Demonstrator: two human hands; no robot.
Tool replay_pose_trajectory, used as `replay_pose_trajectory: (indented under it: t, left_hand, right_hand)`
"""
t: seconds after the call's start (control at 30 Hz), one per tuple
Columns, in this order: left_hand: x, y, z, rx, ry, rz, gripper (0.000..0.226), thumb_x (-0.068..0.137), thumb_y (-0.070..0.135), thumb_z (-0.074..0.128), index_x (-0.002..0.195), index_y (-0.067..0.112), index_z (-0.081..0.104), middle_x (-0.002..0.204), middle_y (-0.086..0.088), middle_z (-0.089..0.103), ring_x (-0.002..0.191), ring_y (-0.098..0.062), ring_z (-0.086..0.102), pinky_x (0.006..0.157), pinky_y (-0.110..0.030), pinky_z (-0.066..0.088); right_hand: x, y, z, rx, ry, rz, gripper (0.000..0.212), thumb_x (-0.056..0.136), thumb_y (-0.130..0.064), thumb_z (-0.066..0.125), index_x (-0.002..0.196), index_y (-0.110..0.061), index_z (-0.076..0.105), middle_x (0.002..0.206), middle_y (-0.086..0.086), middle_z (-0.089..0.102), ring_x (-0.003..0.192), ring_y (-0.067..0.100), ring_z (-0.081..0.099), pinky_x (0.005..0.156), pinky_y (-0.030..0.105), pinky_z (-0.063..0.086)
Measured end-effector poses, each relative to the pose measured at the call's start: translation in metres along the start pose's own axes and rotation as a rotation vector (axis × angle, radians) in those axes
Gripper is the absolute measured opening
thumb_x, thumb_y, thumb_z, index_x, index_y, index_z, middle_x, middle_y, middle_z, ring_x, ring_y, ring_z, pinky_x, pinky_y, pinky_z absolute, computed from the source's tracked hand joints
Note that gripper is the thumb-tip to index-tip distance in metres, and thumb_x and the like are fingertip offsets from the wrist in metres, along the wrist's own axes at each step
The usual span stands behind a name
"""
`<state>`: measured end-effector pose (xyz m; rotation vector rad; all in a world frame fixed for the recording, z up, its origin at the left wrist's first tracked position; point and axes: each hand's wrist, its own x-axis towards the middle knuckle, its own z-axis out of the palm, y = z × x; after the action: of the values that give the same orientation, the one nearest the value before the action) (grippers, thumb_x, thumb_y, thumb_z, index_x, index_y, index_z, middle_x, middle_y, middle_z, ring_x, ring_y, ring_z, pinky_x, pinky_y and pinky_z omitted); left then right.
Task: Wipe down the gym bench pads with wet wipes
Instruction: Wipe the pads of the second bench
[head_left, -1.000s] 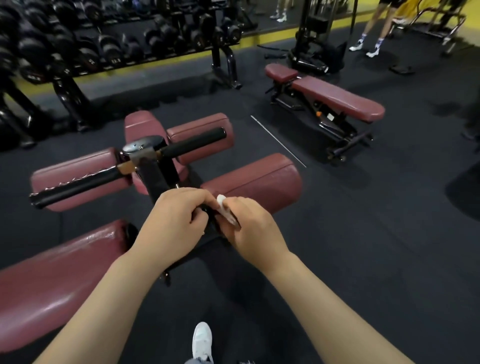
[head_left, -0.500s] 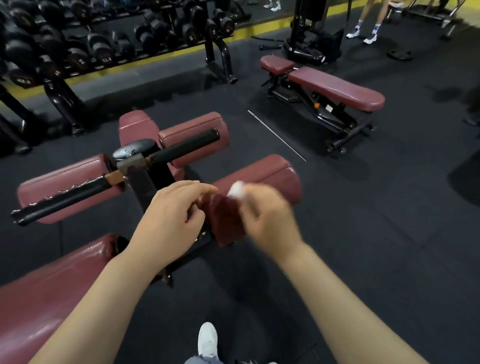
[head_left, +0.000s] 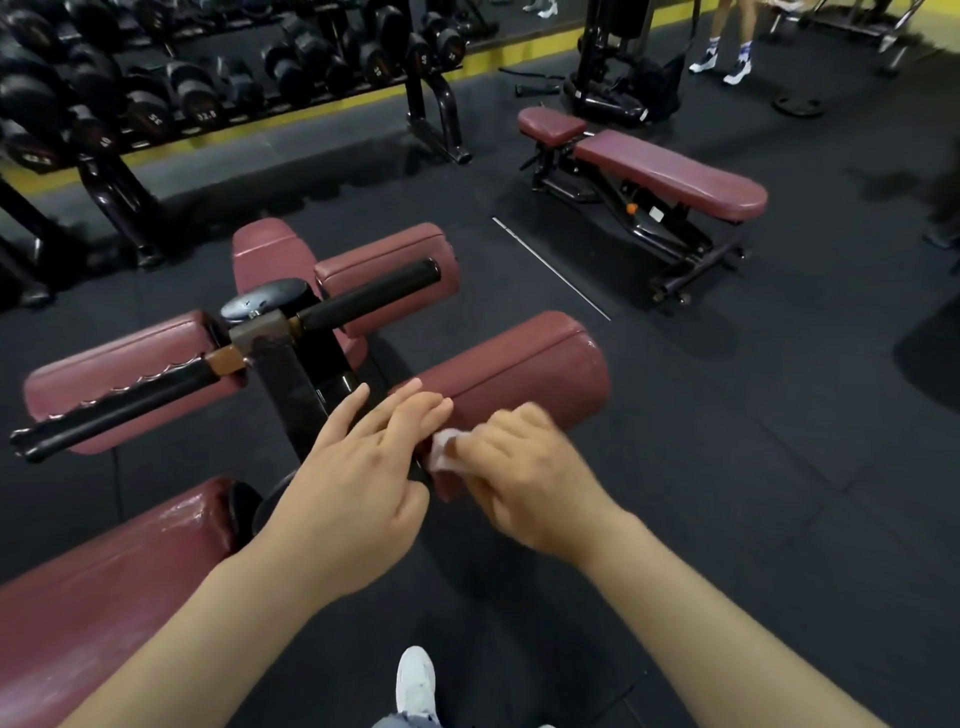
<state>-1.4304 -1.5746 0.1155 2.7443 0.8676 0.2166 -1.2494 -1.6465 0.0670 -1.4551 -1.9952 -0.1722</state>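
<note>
A maroon roller pad (head_left: 519, 374) sticks out to the right of the bench's black post (head_left: 306, 384). My right hand (head_left: 524, 483) holds a crumpled white wet wipe (head_left: 445, 453) against the near end of that pad; the hand is blurred. My left hand (head_left: 353, 467) lies flat with straight fingers, its fingertips touching the pad's inner end beside the post. Another maroon roller (head_left: 104, 587) with a wet sheen lies at lower left. Two upper pads (head_left: 119, 364) (head_left: 389, 270) flank a black handle bar (head_left: 363, 299).
A second maroon bench (head_left: 665, 171) stands at right on the black rubber floor. A dumbbell rack (head_left: 218, 93) runs along the back left. A person's legs in white shoes (head_left: 727, 62) are at the far right. My white shoe (head_left: 415, 680) is below.
My hands have come apart from the post. The right hand has moved the wipe onto the right roller's end, and the left hand's fingers have straightened onto the pad. The view shifted slightly.
</note>
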Motion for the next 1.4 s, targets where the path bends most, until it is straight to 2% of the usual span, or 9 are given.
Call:
replay_pose_trajectory:
  t: [0.2,0.37,0.43,0.57,0.77,0.97,1.13,1.3,1.4]
  left_hand:
    - [0.029,-0.014,-0.011,-0.285,-0.009,-0.147,0.057,0.081,0.028,0.023,0.136,0.022,0.039,0.144,0.018,0.05,0.115,0.033,0.014,0.114,-0.01,-0.002]
    - [0.044,-0.027,-0.024,-0.427,-0.093,-0.251,0.035,0.102,0.028,0.033,0.134,0.024,0.048,0.134,0.017,0.057,0.123,0.003,0.043,0.106,-0.017,0.027]
    - [0.047,-0.032,-0.026,-0.446,-0.131,-0.276,0.034,0.103,0.036,0.037,0.133,0.028,0.05,0.134,0.014,0.057,0.123,-0.003,0.047,0.105,-0.021,0.032]
    - [0.055,-0.044,-0.028,-0.471,-0.173,-0.32,0.03,0.101,0.044,0.04,0.124,0.035,0.055,0.124,0.018,0.061,0.12,-0.005,0.051,0.1,-0.025,0.035]
    - [0.07,-0.055,-0.02,-0.391,-0.262,-0.332,0.034,0.102,0.037,0.033,0.123,0.027,0.058,0.131,0.006,0.06,0.121,-0.013,0.052,0.109,-0.036,0.034]
    - [0.051,-0.055,-0.025,-0.515,-0.124,-0.278,0.041,0.095,0.045,0.031,0.129,0.038,0.054,0.131,0.023,0.058,0.126,-0.003,0.048,0.113,-0.032,0.031]
    - [0.045,-0.044,-0.023,-0.571,-0.135,-0.225,0.043,0.091,0.045,0.03,0.121,0.036,0.06,0.123,0.024,0.062,0.124,-0.001,0.051,0.115,-0.03,0.029]
    - [0.064,-0.052,-0.026,-0.488,-0.21,-0.313,0.042,0.096,0.04,0.03,0.122,0.03,0.061,0.13,0.012,0.061,0.127,-0.009,0.051,0.114,-0.035,0.032]
    - [0.065,-0.05,-0.028,-0.413,-0.192,-0.259,0.046,0.094,0.045,0.026,0.123,0.032,0.06,0.132,0.016,0.058,0.129,-0.012,0.047,0.116,-0.039,0.028]
  right_hand:
    - [0.013,0.041,-0.039,-0.299,0.3,0.769,0.008,0.088,-0.011,0.061,0.093,-0.011,0.067,0.075,0.009,0.063,0.074,0.037,0.058,0.072,0.043,0.039]
    - [0.024,-0.023,0.001,-0.091,-0.047,-0.039,0.022,0.08,-0.007,0.064,0.099,-0.017,0.071,0.074,-0.001,0.061,0.067,0.026,0.052,0.064,0.036,0.034]
    - [0.029,0.003,-0.012,-0.145,0.009,0.101,0.021,0.08,-0.008,0.064,0.096,-0.017,0.073,0.074,0.004,0.065,0.067,0.031,0.056,0.062,0.039,0.039]
    - [0.027,0.049,-0.044,-0.289,0.271,0.849,0.012,0.091,-0.015,0.061,0.082,-0.007,0.063,0.072,0.014,0.061,0.075,0.041,0.056,0.072,0.046,0.041]
    - [0.033,-0.022,0.001,-0.09,-0.048,-0.017,0.024,0.08,-0.007,0.057,0.1,-0.02,0.063,0.076,-0.002,0.063,0.069,0.025,0.05,0.064,0.036,0.035]
    - [0.024,0.052,-0.046,-0.377,0.223,0.755,0.01,0.09,-0.016,0.062,0.09,-0.009,0.069,0.075,0.016,0.064,0.077,0.04,0.059,0.073,0.045,0.04]
    - [0.014,-0.014,-0.002,-0.129,-0.011,0.053,0.036,0.074,-0.002,0.057,0.106,-0.02,0.061,0.078,-0.001,0.064,0.069,0.025,0.051,0.065,0.037,0.036]
    - [0.016,0.043,-0.042,-0.337,0.271,0.764,0.007,0.087,-0.012,0.065,0.091,-0.008,0.07,0.071,0.013,0.062,0.073,0.039,0.058,0.071,0.045,0.04]
    - [0.029,0.009,-0.014,-0.256,0.099,0.366,0.018,0.085,-0.01,0.059,0.096,-0.016,0.072,0.075,0.005,0.064,0.071,0.032,0.056,0.066,0.042,0.04]
